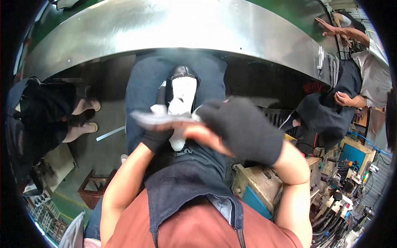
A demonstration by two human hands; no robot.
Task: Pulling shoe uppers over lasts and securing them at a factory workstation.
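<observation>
Shoe lies over the lap; pale marking on apron is unreadable.

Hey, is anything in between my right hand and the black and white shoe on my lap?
Yes: a blurred grey object, apparently in your right hand, crosses in front of the shoe around its middle. Blur hides whether they touch.

Black shoe, lying lengthwise on the lap: glossy rounded end pointing forward, long white sole-shaped surface facing up. Crossing the view of its middle, 1 elongated grey-white object, roughly crosswise to the shoe, motion-blurred; exact kind indistinguishable.
</observation>
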